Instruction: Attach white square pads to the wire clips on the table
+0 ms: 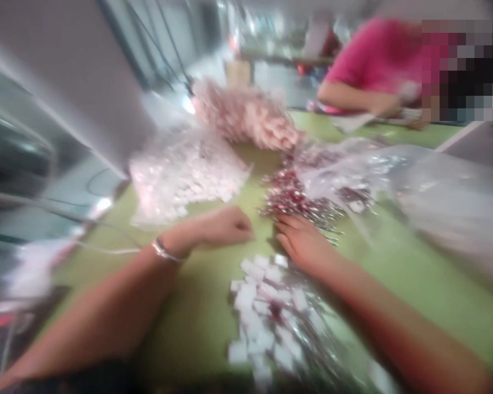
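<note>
My left hand [225, 225], with a metal bracelet at the wrist, is curled closed over the green table [181, 306]. Anything inside its fingers is hidden. To its right, my right hand [299, 239] reaches with fingers stretched out to the near edge of a pile of shiny red and silver sprigs [287, 197]. Its fingertips touch or nearly touch the pile; blur hides which. Closer to me lies a bunch of thin silvery stems [316, 334] with white square tags [254, 306] at their ends.
A clear bag of small white pieces [189, 169] lies beyond my left hand. Fluffy pink material [246, 115] is heaped at the back. Clear plastic bags [435, 191] cover the right side. Across the table, a person in a pink shirt [378, 60] works. A cable [110, 250] crosses at left.
</note>
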The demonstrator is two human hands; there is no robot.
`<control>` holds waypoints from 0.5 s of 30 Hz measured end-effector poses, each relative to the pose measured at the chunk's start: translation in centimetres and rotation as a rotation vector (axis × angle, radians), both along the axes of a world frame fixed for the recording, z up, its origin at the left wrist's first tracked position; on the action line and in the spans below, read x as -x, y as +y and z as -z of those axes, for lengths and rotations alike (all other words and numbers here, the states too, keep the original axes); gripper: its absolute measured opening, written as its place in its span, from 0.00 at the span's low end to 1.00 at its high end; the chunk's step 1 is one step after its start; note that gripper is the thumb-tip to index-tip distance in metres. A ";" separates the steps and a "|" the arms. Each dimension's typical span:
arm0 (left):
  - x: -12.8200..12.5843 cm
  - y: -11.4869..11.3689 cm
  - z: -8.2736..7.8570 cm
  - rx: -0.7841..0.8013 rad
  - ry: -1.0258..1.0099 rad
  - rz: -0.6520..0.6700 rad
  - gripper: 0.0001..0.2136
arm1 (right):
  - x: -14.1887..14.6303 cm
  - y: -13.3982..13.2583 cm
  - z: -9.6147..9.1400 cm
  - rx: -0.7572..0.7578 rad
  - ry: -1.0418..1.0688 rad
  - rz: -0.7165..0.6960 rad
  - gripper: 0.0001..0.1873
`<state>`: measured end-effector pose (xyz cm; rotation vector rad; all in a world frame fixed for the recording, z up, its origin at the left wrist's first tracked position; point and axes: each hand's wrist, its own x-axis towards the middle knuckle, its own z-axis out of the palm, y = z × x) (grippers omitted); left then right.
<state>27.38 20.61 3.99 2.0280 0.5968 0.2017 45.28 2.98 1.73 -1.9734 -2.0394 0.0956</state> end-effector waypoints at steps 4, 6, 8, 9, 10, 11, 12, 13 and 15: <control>0.2 2.0 -0.2 -0.617 0.189 -0.313 0.11 | -1.6 -0.7 -1.2 -0.179 0.053 -0.023 0.16; 0.0 2.7 0.6 -0.756 0.208 -0.363 0.11 | -2.3 -0.9 -1.9 -0.136 0.066 -0.090 0.14; -0.2 3.0 1.7 -0.811 0.209 -0.316 0.12 | -2.6 -1.0 -2.3 0.009 0.037 -0.147 0.14; -0.3 3.1 2.1 -0.822 0.199 -0.304 0.12 | -2.5 -1.0 -2.4 0.064 0.013 -0.154 0.14; -0.4 3.1 2.5 -0.824 0.185 -0.307 0.12 | -2.4 -1.0 -2.3 0.086 -0.007 -0.144 0.14; -0.5 3.1 2.8 -0.821 0.175 -0.315 0.12 | -2.2 -1.0 -2.1 0.077 -0.016 -0.113 0.13; -0.5 3.1 2.9 -0.814 0.170 -0.318 0.11 | -1.9 -0.9 -1.9 0.049 -0.015 -0.069 0.13; -0.5 3.1 3.0 -0.807 0.169 -0.313 0.10 | -1.6 -0.8 -1.6 0.019 -0.011 -0.019 0.12; -0.5 3.1 3.0 -0.800 0.168 -0.296 0.09 | -0.9 -0.5 -1.0 -0.028 -0.026 0.093 0.10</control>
